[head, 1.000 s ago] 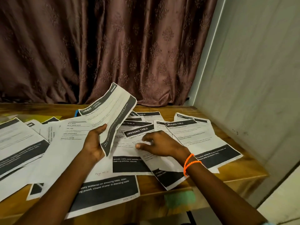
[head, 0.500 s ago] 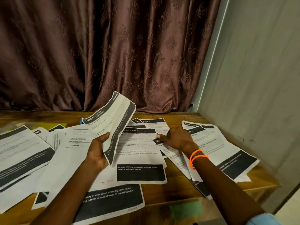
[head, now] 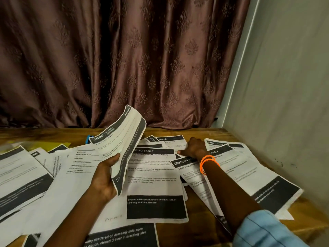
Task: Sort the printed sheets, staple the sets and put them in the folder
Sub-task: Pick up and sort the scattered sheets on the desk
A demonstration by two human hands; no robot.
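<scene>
My left hand [head: 105, 177] grips a thin bundle of printed sheets [head: 122, 139], headed "3800 Kitchen", tilted upright above the table. My right hand [head: 193, 147], with orange bands at the wrist, reaches to the far middle of the table and rests on the "Dressing Table" sheets [head: 167, 139] there, thumb on the paper's edge; whether it pinches a sheet I cannot tell. Many more printed sheets lie spread over the wooden table [head: 199, 230], among them a large "Dressing Table" page [head: 153, 177] in the middle. I see no stapler, and no folder that I can make out.
A brown curtain [head: 124, 59] hangs right behind the table. A grey wall [head: 284, 104] closes the right side. A small blue object [head: 88, 139] and something yellow [head: 58, 145] peek out from under the sheets at the back left.
My right hand has moved from the near-middle sheets farther back to the far sheets. The left hand's bundle has stayed raised, tilting a little more upright.
</scene>
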